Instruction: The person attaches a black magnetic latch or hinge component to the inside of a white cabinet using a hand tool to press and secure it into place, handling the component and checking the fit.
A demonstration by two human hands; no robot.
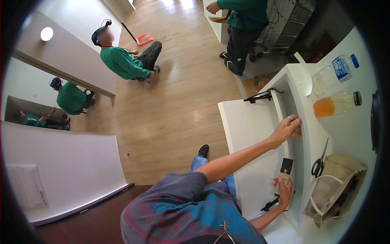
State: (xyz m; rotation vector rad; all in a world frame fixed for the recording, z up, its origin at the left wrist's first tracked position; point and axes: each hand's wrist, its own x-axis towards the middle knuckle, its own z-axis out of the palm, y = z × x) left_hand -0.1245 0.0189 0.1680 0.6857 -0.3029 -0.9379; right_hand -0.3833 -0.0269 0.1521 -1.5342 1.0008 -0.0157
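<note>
In front of me is a white cabinet [289, 91] with its flap door [250, 138] hanging open on black hinge arms [260, 96]. My left hand [287, 129], with a ring on it, reaches across the open flap to the compartment's inner side. Its fingers are curled together, and what they may hold is hidden. Lower down, my right hand [285, 190] grips a short flat tool [287, 165] with a dark rectangular end and a beige handle. This hand is beside the lower hinge arm [269, 204], over the flap's inner edge.
On the cabinet top are a water bottle [325, 79], a bottle of orange liquid [335, 105], scissors [319, 164] and a beige cloth bag [331, 191]. One person [122, 61] crouches near a red dustpan [144, 39]; another [245, 24] stands by a ladder [286, 24].
</note>
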